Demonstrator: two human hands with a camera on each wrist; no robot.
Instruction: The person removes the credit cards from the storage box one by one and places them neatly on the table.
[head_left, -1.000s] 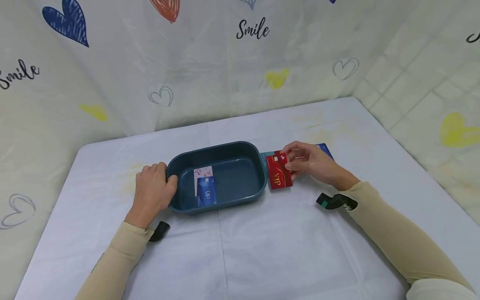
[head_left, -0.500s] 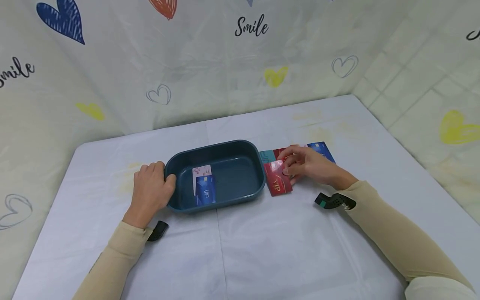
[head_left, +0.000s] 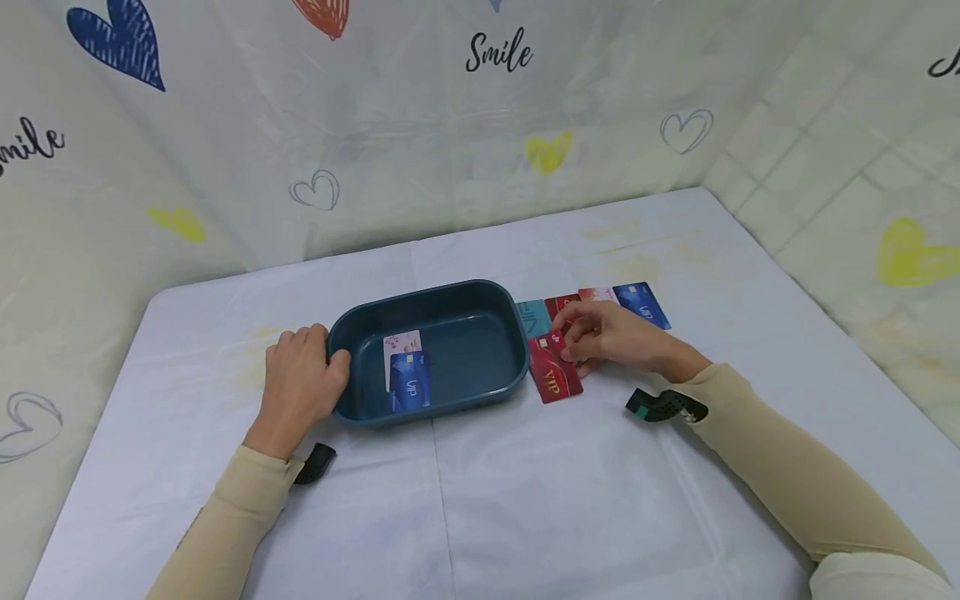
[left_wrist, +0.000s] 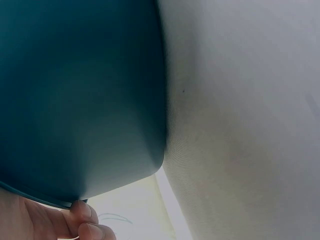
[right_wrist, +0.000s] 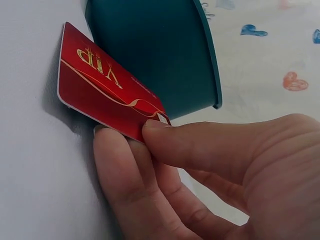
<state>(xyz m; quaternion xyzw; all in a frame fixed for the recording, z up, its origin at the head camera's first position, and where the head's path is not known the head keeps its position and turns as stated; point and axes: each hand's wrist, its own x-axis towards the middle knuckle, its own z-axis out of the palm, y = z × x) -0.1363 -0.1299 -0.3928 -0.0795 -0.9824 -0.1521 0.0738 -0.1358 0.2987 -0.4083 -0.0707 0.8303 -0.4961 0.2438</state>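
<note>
Pale sheeting (head_left: 405,104) printed with coloured hearts and the word "Smile" hangs behind a table draped in a white cloth (head_left: 562,483). Just beside the right end of a dark teal tray (head_left: 480,350) is a glossy red card (head_left: 557,377) with rounded corners, darker along one side, with "VIP" in gold lettering and curving gold lines across its face. The right hand (head_left: 618,335) pinches it by one edge, thumb on the printed face and bent fingers beneath, while the left hand (head_left: 302,382) is closed firmly round the tray's left rim. From the head camera the card looks nearly flat, with a small chip near its top; the right wrist camera shows it tilted, casting a shadow on the cloth, and brings out a row of characters too small to read. Whether it touches the tray or the cloth, I cannot tell. Only the head view takes in the row behind: a light teal card (head_left: 534,316), a darker red card (head_left: 561,305), a white-and-orange card (head_left: 597,294) and a blue card (head_left: 642,304). It also shows a flowered card (head_left: 403,340) inside the tray, partly covered by a blue VIP card (head_left: 411,381). From the left wrist, the tray's smooth outer wall appears, with curled fingertips at its lip.
</note>
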